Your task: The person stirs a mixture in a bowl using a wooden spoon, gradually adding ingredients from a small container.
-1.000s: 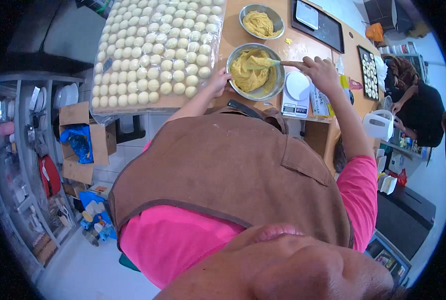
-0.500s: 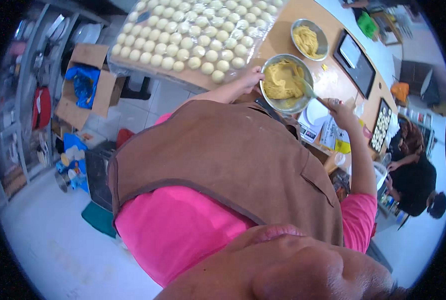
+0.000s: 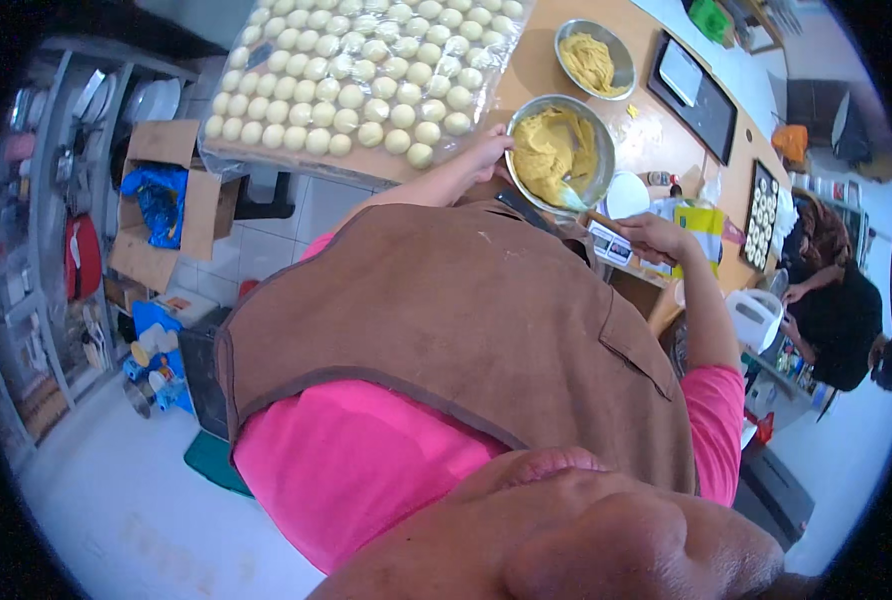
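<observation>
My left hand [image 3: 488, 153] is closed on the left rim of a steel mixing bowl [image 3: 600, 160], which leans toward me. Inside is thick yellow dough [image 3: 544, 150], smeared up the far wall. In my right hand [image 3: 658, 240] is the wooden handle of a spatula [image 3: 594, 214]; its pale blade rests in the dough at the bowl's near side. A second steel bowl [image 3: 625, 76] of yellow dough stands just beyond. Beside my right hand are a white kitchen scale [image 3: 608, 243], a round white plate [image 3: 627, 194] and a yellow-and-white packet [image 3: 701, 228].
Rows of pale dough balls [image 3: 366, 80] under clear plastic cover the table's left. At right lie a black tray [image 3: 721, 125] bearing a white device [image 3: 679, 72], and a tray of small pieces [image 3: 761, 220]. Another person [image 3: 836, 320] works far right, near a white hand mixer [image 3: 755, 318].
The spatula blade has gone from the bowl's upper right to its near side, and my right hand has moved down and nearer me. My left hand stays on the rim.
</observation>
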Motion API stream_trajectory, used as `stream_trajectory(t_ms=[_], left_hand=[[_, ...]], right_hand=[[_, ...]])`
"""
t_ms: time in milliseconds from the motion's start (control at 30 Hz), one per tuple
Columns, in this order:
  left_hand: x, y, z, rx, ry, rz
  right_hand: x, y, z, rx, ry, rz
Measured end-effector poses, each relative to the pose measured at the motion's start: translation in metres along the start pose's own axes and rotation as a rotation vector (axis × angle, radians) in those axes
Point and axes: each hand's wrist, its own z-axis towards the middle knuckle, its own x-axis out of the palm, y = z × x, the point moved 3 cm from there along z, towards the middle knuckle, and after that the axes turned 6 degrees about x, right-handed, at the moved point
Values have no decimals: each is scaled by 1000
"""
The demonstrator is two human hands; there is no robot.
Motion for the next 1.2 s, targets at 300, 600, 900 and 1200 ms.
stream_trajectory(t_ms=[300,600,900,1200], left_hand=[[-9,14,-12,-46,126,-61],[-15,26,-1,-7,46,91],[-12,13,-6,29,14,95],[-11,10,-2,13,39,37]], right_hand=[[79,-37,88,-155,82,789],[100,-20,135,-901,646,1449],[45,-9,25,-286,-1251,-652],[31,-33,52,-132,-967,-411]])
